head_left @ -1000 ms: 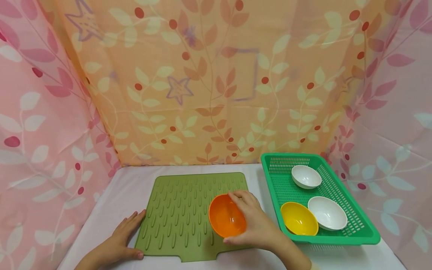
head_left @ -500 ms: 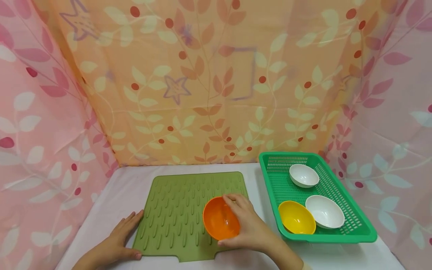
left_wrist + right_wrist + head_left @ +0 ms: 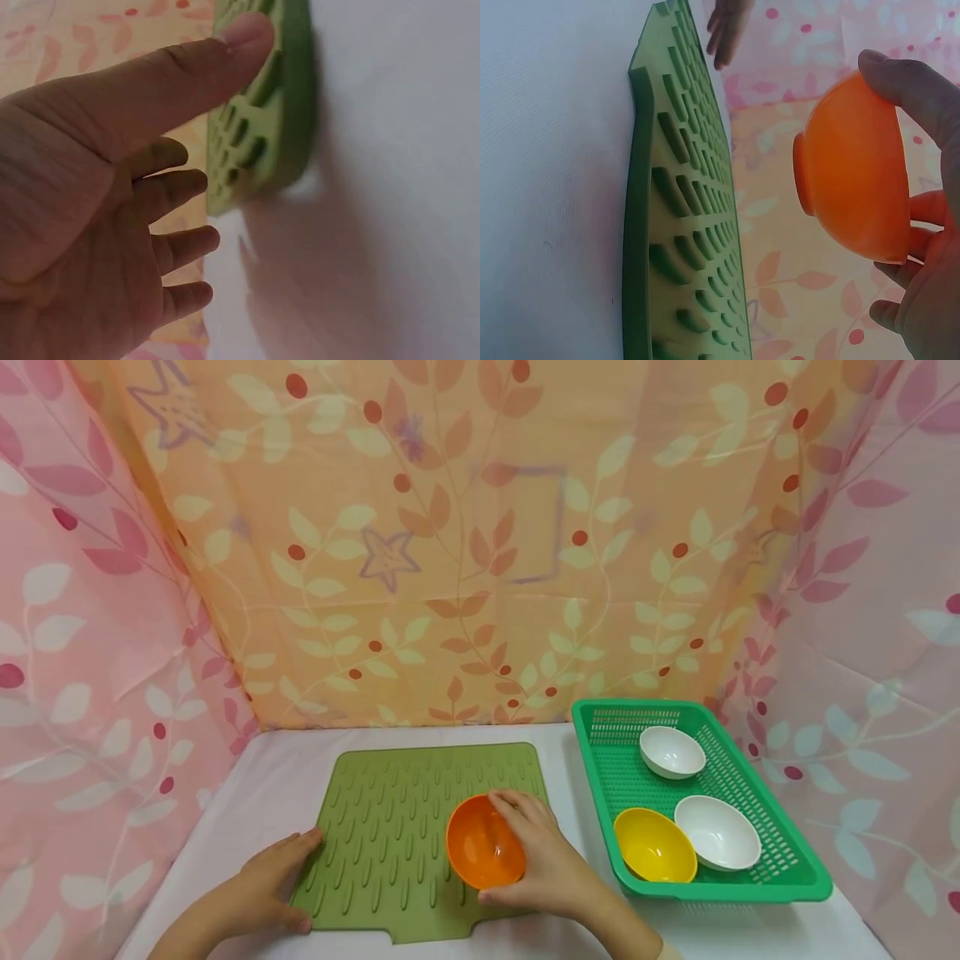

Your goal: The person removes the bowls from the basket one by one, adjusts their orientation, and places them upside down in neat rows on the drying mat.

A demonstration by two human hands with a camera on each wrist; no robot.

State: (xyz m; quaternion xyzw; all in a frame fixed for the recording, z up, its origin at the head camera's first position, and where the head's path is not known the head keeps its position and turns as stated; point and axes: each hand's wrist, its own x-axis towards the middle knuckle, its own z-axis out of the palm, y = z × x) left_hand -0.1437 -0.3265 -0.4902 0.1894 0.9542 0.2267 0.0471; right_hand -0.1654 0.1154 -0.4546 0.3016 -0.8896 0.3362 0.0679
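An orange bowl [image 3: 480, 847] is in my right hand [image 3: 543, 864], thumb and fingers gripping it by the rim on its right side. In the right wrist view the bowl [image 3: 859, 172] hangs mouth up above the green ribbed drying mat [image 3: 697, 225], with a gap under its foot. My left hand [image 3: 258, 889] is at the left edge of the mat [image 3: 390, 827], fingers loosely straight. The left wrist view shows that hand's thumb [image 3: 172, 90] over the mat's corner [image 3: 262, 142] and its other fingers spread, holding nothing.
Right of the mat stands a green perforated basket [image 3: 780, 843]. Inside are a yellow bowl [image 3: 655, 847], a white bowl [image 3: 717, 833] and another white bowl [image 3: 672, 753] farther back. A white cloth [image 3: 292, 760] covers the table, and patterned curtains [image 3: 465, 527] enclose the back and sides.
My right hand has carried the orange bowl slightly left over the mat. The whole head view has shifted a little. The left hand remains at the mat's left edge.
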